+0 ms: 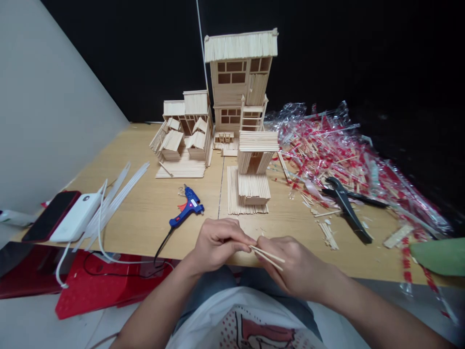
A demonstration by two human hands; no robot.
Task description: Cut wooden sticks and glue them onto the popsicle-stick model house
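Over the front edge of the table my left hand pinches the ends of thin wooden sticks between thumb and fingers. My right hand is closed around the same sticks, its fingertips meeting those of the left; two stick ends lie across it. Just beyond the hands stands a small stick-built model house on a slatted base. A blue glue gun lies on its side to the left, its cable running off the table edge.
Behind stand a tall stick house and a walled stick courtyard model. Plastic wrappers and loose sticks heap up at right, beside black-handled cutters. At left lie glue sticks, a white power bank and a phone.
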